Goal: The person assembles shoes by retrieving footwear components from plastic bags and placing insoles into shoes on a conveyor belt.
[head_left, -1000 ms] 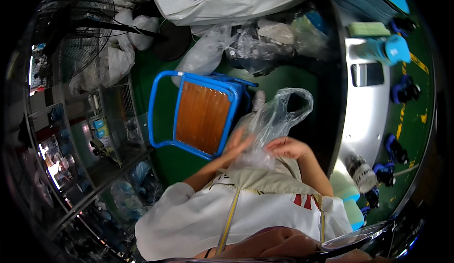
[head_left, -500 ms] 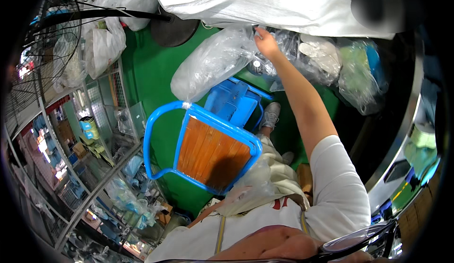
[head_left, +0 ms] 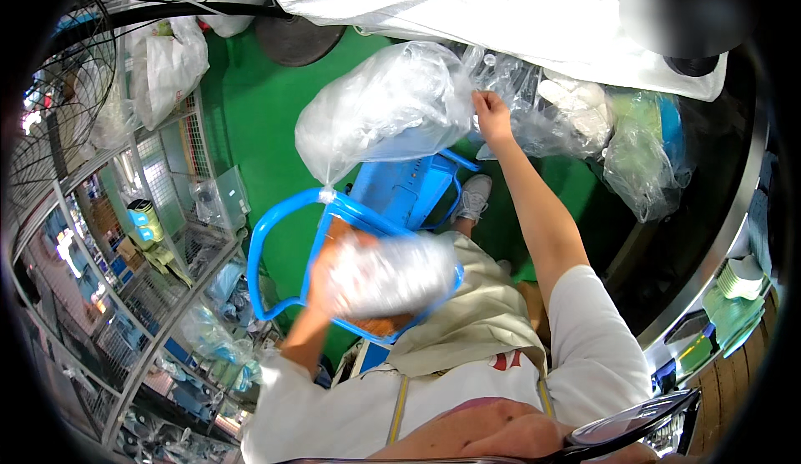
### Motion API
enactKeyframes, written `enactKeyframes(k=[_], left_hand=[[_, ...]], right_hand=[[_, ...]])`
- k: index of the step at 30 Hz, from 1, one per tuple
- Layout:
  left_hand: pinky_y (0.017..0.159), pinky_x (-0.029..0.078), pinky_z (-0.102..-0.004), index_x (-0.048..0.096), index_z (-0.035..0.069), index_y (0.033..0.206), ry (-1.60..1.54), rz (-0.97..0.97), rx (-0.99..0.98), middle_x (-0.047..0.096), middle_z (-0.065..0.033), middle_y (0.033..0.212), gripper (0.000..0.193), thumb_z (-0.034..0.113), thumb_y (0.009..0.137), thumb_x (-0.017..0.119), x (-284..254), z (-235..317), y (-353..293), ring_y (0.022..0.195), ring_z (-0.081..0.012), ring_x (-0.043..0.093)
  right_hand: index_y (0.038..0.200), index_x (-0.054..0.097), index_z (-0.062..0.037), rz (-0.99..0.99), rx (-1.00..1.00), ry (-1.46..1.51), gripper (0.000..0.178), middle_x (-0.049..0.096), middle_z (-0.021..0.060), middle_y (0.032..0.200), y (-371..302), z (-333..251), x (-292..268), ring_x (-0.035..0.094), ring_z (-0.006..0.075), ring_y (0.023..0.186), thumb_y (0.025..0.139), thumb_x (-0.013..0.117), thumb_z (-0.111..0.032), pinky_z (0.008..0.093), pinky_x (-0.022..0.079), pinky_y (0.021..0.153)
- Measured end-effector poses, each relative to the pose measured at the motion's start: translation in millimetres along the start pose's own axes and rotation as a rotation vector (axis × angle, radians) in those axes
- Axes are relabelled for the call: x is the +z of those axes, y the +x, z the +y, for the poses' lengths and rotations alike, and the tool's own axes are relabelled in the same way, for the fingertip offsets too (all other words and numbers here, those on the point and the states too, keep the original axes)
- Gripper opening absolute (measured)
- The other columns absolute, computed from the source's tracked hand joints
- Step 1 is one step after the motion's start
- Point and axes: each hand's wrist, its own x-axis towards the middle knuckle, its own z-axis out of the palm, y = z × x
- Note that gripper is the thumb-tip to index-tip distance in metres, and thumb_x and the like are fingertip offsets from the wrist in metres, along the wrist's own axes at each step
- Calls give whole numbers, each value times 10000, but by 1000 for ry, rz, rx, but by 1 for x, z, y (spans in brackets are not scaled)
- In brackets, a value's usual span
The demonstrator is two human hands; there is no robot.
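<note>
My left hand, blurred by motion, is closed on a clear plastic-wrapped bundle above the wooden seat of a blue-framed chair; the bundle's contents are too smeared to make out. Farther off, my right hand pinches the right edge of a large clear plastic bag. The bag is puffed out, its neck gathered toward the chair frame. A blue plastic stool-like piece stands partly beneath the bag.
More clear bags with dark and pale contents lie right of my right hand. White cloth drapes across the far side. A wire-mesh rack lines the left, near a round black base. A metal-edged table curves along the right.
My left hand has come up over the chair with the plastic-wrapped bundle. My right hand has drawn nearer, and the large bag's right end has spread and lifted.
</note>
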Motion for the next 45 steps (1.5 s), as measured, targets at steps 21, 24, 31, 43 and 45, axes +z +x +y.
enactKeyframes(k=[21,24,31,43,45], left_hand=[[776,391,-338,451,23,1060,1969,-225,1156,481,-170,1027,314,200,814,371,40,1,281,894,-283,487],[811,364,-311,404,34,1134,1265,-281,588,464,-132,1047,366,236,830,384,54,12,237,939,-238,450],[939,193,-437,295,221,1244,1953,-191,565,404,-149,1140,625,363,692,551,33,17,199,1113,-258,341],[823,358,-349,379,107,1167,1992,-233,978,470,-111,942,415,131,754,415,107,1,217,924,-268,448],[863,337,-336,370,87,1172,1882,-230,1151,458,-120,1026,410,159,771,413,122,-53,238,985,-266,429]], right_hand=[[957,446,-5,-23,-400,-149,400,477,137,918,-166,-115,-63,451,302,864,661,617,-214,381,353,764],[1129,346,44,97,-387,-522,770,462,207,1033,-132,-128,-53,433,340,990,584,684,-382,389,326,865],[783,525,-23,-132,-141,-255,217,528,194,668,-101,-98,-27,535,329,668,774,465,-232,387,419,592],[849,458,-4,-632,-311,-114,97,439,75,710,-254,-168,-67,447,175,669,823,448,-96,266,383,617],[828,453,1,-624,-393,-85,109,439,50,705,-253,-198,-72,445,147,665,823,459,-108,266,367,599]])
